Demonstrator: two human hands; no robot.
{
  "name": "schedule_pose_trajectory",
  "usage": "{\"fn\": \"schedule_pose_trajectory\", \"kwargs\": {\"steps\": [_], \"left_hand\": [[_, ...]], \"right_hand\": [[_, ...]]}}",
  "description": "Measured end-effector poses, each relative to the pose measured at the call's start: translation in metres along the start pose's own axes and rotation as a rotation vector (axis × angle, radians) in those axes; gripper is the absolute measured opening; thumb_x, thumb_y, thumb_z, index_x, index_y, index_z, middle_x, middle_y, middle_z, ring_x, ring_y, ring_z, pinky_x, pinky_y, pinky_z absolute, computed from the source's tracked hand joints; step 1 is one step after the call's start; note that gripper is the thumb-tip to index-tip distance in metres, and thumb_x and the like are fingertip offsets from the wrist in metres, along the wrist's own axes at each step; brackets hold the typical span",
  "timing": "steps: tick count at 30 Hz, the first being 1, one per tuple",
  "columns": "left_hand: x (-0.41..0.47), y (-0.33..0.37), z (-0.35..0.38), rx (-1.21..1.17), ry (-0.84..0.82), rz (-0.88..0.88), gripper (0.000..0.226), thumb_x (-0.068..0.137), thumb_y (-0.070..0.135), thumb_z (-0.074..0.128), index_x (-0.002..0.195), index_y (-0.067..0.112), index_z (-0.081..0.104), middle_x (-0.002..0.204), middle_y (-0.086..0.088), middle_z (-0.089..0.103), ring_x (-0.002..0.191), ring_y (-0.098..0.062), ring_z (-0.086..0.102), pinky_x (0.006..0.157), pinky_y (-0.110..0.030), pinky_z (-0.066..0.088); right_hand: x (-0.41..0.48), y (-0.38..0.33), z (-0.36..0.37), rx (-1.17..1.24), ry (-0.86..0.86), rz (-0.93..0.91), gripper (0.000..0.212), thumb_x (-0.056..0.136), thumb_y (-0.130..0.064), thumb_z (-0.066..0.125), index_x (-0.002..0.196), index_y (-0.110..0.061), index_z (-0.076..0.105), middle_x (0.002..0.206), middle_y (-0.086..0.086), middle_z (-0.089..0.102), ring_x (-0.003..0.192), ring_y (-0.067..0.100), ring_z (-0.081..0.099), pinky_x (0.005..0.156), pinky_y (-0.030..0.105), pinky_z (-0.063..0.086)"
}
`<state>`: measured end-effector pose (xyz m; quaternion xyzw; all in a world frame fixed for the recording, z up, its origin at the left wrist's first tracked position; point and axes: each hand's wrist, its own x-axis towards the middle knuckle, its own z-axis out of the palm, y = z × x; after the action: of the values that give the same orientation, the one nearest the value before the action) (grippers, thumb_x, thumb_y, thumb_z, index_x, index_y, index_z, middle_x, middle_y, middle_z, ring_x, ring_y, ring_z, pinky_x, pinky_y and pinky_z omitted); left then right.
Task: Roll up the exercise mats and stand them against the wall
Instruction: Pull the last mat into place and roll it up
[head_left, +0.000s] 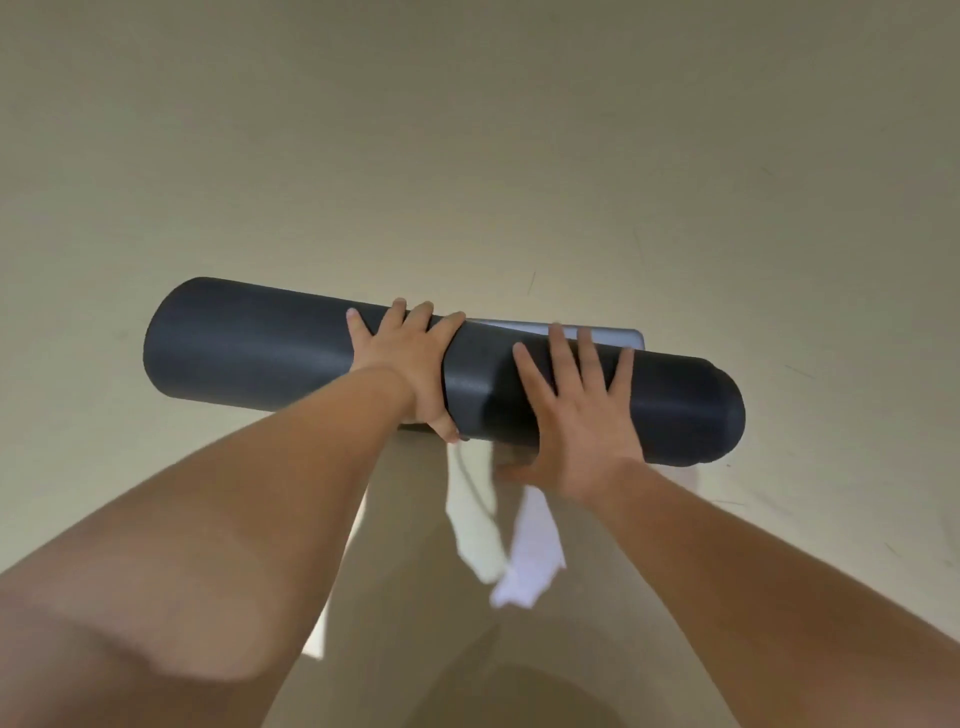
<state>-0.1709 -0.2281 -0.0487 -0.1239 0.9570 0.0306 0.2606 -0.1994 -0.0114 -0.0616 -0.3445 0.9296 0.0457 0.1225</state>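
A dark grey exercise mat (249, 353) lies rolled into a thick tube across the middle of the view, left end slightly higher. My left hand (410, 358) wraps over the roll near its middle, fingers over the top and thumb underneath. To its right, my right hand (576, 415) lies flat on the roll with its fingers spread and its thumb under the lower edge. A thin strip of the mat's loose pale end (602, 333) shows behind the roll.
The pale beige floor (467, 156) fills the view around the roll. White patches of light or cloth (524, 561) sit on the floor just below the roll, between my forearms; I cannot tell which.
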Motion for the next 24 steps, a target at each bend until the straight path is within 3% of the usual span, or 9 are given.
{"fn": "schedule_pose_trajectory", "kwargs": {"steps": [3, 7, 10, 12, 14, 17, 20, 24], "left_hand": [[0.017, 0.002, -0.021, 0.007, -0.071, -0.028, 0.148, 0.044, 0.072, 0.087, 0.16, 0.038, 0.003, 0.167, 0.001, 0.012, 0.155, -0.033, -0.003, 0.113, -0.078, 0.002], [0.013, 0.014, -0.008, 0.111, 0.137, 0.01, 0.146, 0.053, 0.075, 0.081, 0.159, 0.033, -0.01, 0.168, -0.007, -0.004, 0.154, -0.038, -0.008, 0.112, -0.079, 0.005], [0.008, 0.021, 0.013, 0.062, 0.199, 0.008, 0.154, 0.053, 0.073, 0.083, 0.155, 0.032, -0.026, 0.166, -0.007, -0.021, 0.152, -0.037, -0.022, 0.113, -0.078, -0.001], [0.013, 0.021, 0.014, 0.023, 0.196, -0.001, 0.155, 0.052, 0.076, 0.081, 0.154, 0.033, -0.027, 0.165, -0.006, -0.024, 0.151, -0.036, -0.026, 0.112, -0.078, -0.003], [0.016, 0.02, 0.011, -0.012, 0.201, 0.016, 0.146, 0.054, 0.086, 0.071, 0.155, 0.035, -0.022, 0.166, -0.004, -0.022, 0.152, -0.035, -0.025, 0.112, -0.078, -0.005], [0.003, 0.019, 0.011, -0.152, 0.266, 0.008, 0.109, 0.075, 0.087, 0.046, 0.159, 0.041, -0.007, 0.169, 0.0, -0.014, 0.153, -0.032, -0.023, 0.114, -0.075, -0.005], [-0.023, 0.023, 0.023, -0.348, 0.328, -0.189, 0.083, 0.09, 0.077, 0.032, 0.159, 0.046, -0.001, 0.169, -0.001, -0.018, 0.153, -0.034, -0.023, 0.115, -0.071, -0.007], [-0.063, 0.034, 0.045, -0.601, 0.31, -0.42, 0.074, 0.095, 0.072, 0.035, 0.158, 0.051, 0.003, 0.167, 0.0, -0.025, 0.154, -0.035, -0.015, 0.118, -0.071, 0.002]], "right_hand": [[0.019, 0.003, -0.002, -0.053, -0.08, 0.035, 0.143, 0.066, -0.072, 0.08, 0.159, -0.032, -0.021, 0.17, 0.019, -0.004, 0.156, 0.044, -0.006, 0.119, 0.074, -0.001], [0.069, 0.026, -0.026, -0.066, -0.165, 0.009, 0.152, 0.05, -0.076, 0.085, 0.16, -0.035, -0.012, 0.161, 0.015, 0.028, 0.149, 0.04, 0.026, 0.118, 0.072, 0.015], [0.094, 0.038, -0.041, -0.004, -0.21, -0.03, 0.146, 0.041, -0.075, 0.086, 0.157, -0.036, 0.007, 0.135, 0.007, 0.053, 0.123, 0.033, 0.053, 0.104, 0.058, 0.041], [0.101, 0.041, -0.045, 0.023, -0.223, -0.04, 0.134, 0.04, -0.07, 0.088, 0.151, -0.036, 0.021, 0.117, 0.002, 0.059, 0.105, 0.029, 0.058, 0.09, 0.048, 0.049], [0.103, 0.041, -0.05, 0.029, -0.249, -0.047, 0.121, 0.042, -0.064, 0.09, 0.144, -0.034, 0.03, 0.102, -0.002, 0.06, 0.091, 0.025, 0.058, 0.08, 0.042, 0.052], [0.098, 0.033, -0.055, 0.003, -0.271, -0.048, 0.11, 0.046, -0.063, 0.09, 0.136, -0.029, 0.036, 0.087, -0.006, 0.059, 0.078, 0.022, 0.058, 0.069, 0.037, 0.052], [0.083, 0.023, -0.048, 0.064, -0.295, 0.0, 0.105, 0.047, -0.068, 0.088, 0.132, -0.028, 0.04, 0.091, -0.005, 0.061, 0.081, 0.022, 0.06, 0.071, 0.038, 0.052], [0.052, 0.003, -0.041, 0.318, -0.406, 0.13, 0.11, 0.046, -0.073, 0.088, 0.135, -0.025, 0.043, 0.113, -0.004, 0.061, 0.096, 0.024, 0.06, 0.083, 0.041, 0.053]]}}
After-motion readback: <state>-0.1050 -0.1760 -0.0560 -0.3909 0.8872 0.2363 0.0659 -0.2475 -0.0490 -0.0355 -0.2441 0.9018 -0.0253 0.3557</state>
